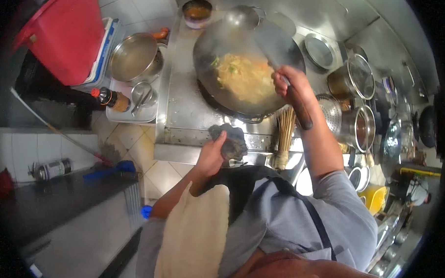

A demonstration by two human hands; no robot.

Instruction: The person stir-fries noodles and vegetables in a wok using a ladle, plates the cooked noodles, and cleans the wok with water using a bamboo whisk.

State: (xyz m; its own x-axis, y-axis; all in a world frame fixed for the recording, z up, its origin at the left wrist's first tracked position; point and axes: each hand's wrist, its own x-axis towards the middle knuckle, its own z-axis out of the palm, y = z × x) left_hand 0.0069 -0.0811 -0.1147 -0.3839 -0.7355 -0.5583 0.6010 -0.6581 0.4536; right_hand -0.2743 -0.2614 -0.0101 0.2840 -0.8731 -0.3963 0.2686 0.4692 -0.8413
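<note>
My right hand [293, 82] is closed round the dark handle of a long-handled cooking utensil [306, 119]. Its shaft slants up and left over the wok [208, 85], and steam blurs its far end. Pale, yellowish strips of food with green bits [245, 77] lie in the wok. In front of the stove my left hand [211, 156] grips a dark, crumpled rag [229, 140], close to the wok's near rim but apart from it. A bamboo brush [284, 132] stands between the wok and my right forearm.
A sauce bowl [197, 13] sits at the back left of the steel stove top [179, 101]. To the left are a large metal bowl [133, 58] and a sauce bottle [111, 100]. Metal pots [350, 78] line the right side. Another person [418, 192] is far right.
</note>
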